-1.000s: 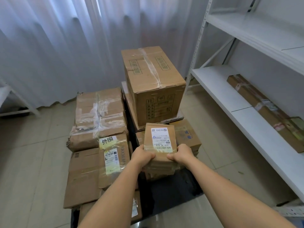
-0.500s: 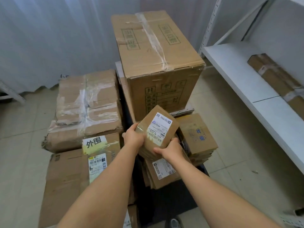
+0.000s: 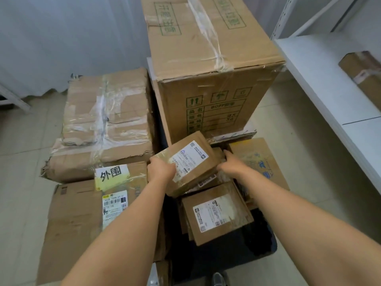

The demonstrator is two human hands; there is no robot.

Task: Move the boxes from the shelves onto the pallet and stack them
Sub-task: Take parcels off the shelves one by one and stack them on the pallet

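Observation:
A small flat cardboard box with a white shipping label lies tilted on top of other small parcels on the dark pallet. My left hand grips its left edge. My right hand holds its right edge, fingers curled round the far corner. Just below it lies another small labelled box. A big tall carton with green print stands right behind the small box.
On the left stand a taped, battered carton and a carton with a yellow label. A flat box with blue print lies at the right. White shelving at the right holds a long brown box. Tiled floor surrounds the pallet.
I have leaned in closer and lowered the small box onto the pile of small parcels. It has turned more askew, and my right hand has shifted from its near edge to its right side.

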